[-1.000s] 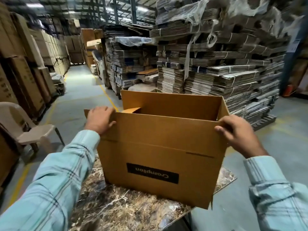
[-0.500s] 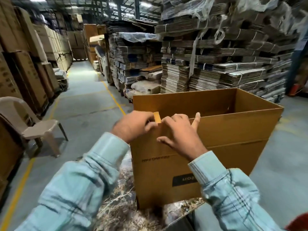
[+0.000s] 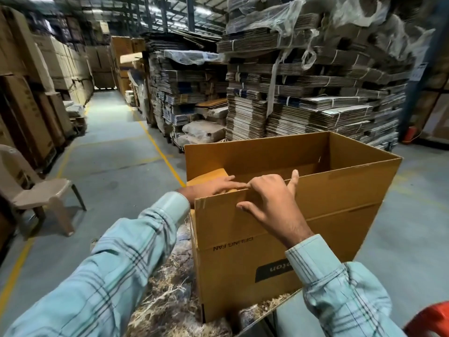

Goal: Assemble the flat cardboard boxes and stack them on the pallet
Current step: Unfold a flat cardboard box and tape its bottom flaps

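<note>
A brown cardboard box stands opened up, top open, on a mottled work surface in front of me; its print reads upside down. My left hand lies flat on the small end flap at the box's left end, pressing it inward. My right hand grips the near long flap at its top edge close to the left corner, thumb outside and fingers curled over the rim.
Tall bundled stacks of flat cardboard rise behind the box. A plastic chair stands to the left. Stacked cartons line the left wall along an aisle with a yellow floor line. An orange object shows at bottom right.
The box has turned so its long side runs to the right. My right hand moved from the right end to the near left corner, and my left hand went onto the end flap, pushing it in.
</note>
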Motion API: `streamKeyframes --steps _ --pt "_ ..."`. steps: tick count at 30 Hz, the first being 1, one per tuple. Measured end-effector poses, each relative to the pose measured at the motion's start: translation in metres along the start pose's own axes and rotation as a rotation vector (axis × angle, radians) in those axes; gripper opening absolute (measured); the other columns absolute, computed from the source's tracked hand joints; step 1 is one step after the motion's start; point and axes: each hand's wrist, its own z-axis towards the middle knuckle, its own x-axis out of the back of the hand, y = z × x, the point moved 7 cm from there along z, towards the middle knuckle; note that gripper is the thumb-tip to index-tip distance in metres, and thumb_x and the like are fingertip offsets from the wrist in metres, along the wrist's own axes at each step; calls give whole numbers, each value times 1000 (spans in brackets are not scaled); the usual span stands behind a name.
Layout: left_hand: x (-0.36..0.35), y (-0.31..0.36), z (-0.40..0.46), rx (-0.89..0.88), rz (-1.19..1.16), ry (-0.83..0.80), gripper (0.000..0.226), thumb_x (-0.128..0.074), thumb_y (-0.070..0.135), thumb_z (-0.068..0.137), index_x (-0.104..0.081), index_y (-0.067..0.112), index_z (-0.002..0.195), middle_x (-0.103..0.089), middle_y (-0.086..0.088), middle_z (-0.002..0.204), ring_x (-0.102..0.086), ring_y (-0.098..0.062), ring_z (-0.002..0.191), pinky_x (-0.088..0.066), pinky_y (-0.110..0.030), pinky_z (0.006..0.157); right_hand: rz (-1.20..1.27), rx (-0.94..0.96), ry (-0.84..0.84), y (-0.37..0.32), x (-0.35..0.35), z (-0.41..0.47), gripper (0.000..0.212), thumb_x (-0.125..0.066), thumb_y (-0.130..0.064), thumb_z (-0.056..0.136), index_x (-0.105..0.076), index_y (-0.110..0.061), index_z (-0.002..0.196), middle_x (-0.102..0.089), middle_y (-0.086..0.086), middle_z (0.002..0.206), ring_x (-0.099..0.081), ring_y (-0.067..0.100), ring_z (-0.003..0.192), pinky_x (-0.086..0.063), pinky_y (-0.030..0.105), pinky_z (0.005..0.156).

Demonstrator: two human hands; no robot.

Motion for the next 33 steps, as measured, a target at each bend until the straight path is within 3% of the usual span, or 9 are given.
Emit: streamKeyframes --steps 3,6,9,12,15,21,25,29,33 --pt "-9 7 32 64 282 3 72 -38 53 96 -14 15 153 -13 -15 159 -14 -29 146 -14 -40 119 4 7 0 6 3 -3 30 -59 -56 83 -56 -36 104 -59 -15 114 -46 9 121 4 65 113" --pt "1 18 26 102 593 -69 52 -34 39 101 -21 25 150 -10 0 161 0 -24 148 -4 -49 119 -9 14 4 16 7 -4 31 -58 -58 83 -56 -35 105 -59 -15 116 -46 9 121 5 62 113" --pt "41 32 -1 103 672 74 45 -41 44 97 -37 29 139 -40 3 145 -28 -18 141 -1 -51 117 -23 8 39 28 12 -3 30 -60 -56 83 -57 -34 103 -60 -14 107 -50 11 112 2 59 115" --pt "67 22 -33 64 716 190 51 -52 59 87 -48 25 124 -55 0 122 -51 -21 116 -27 -39 108 -30 1 73 45 15 2 30 -64 -51 82 -59 -31 104 -61 -10 103 -51 14 108 -5 55 117" --pt "82 3 -61 88 580 417 54 -54 63 82 -52 20 115 -60 -3 110 -53 -19 97 -43 -32 82 -58 7 105 60 18 9 31 -64 -46 84 -61 -31 110 -61 -6 103 -50 18 107 -16 49 113" --pt "107 1 -87 295 707 832 74 -48 71 79 -43 20 133 -62 -7 120 -57 -26 108 -47 -41 92 -124 33 167 70 25 48 34 -57 -46 89 -57 -40 122 -59 -7 103 -45 18 110 -18 44 96" --pt "109 -7 -94 537 760 851 88 -51 73 76 -37 12 137 -58 -13 119 -54 -32 110 -44 -42 90 -185 91 141 69 11 66 39 -58 -48 87 -59 -34 123 -61 0 103 -47 25 109 -17 46 95" --pt "103 -14 -96 722 731 788 69 -49 72 79 -60 14 114 -56 -13 115 -51 -32 109 -43 -40 90 -205 122 154 64 -6 76 39 -59 -48 87 -59 -34 123 -61 2 97 -49 26 103 -20 45 91" --pt "95 -12 -94 789 797 792 61 -48 72 80 -62 22 112 -47 -11 119 -41 -31 110 -36 -41 88 -159 48 120 69 -17 83 38 -60 -46 87 -57 -38 124 -55 3 100 -44 26 105 -22 46 91"
